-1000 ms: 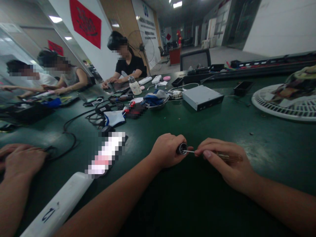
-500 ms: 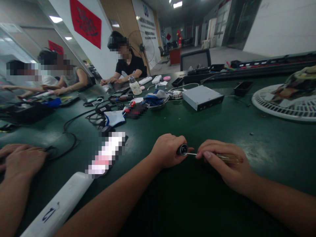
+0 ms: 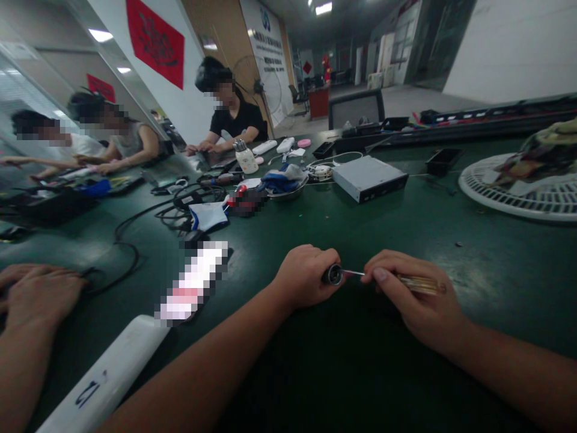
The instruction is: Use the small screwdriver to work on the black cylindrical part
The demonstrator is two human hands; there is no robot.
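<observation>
In the head view my left hand (image 3: 306,275) is wrapped round a small black cylinder (image 3: 334,274). Its round end, with a metallic rim, faces me; the rest is hidden in my palm. My right hand (image 3: 417,291) grips a screwdriver (image 3: 419,284) with a see-through amber handle, the fingers well forward along it. The thin metal shaft points left at the cylinder's end. Whether the tip touches the rim, I cannot tell.
A grey disc drive (image 3: 369,175) lies ahead, near a bowl with blue-and-white cloth (image 3: 283,179). At right stands a white slotted tray (image 3: 491,195). A long white case (image 3: 108,367) and a lit screen (image 3: 193,282) lie left, beside another person's hand (image 3: 42,294).
The screwdriver has shifted slightly right and up, its shaft drawn back from the middle of the cylinder's end toward its right edge. My left hand has stayed in place.
</observation>
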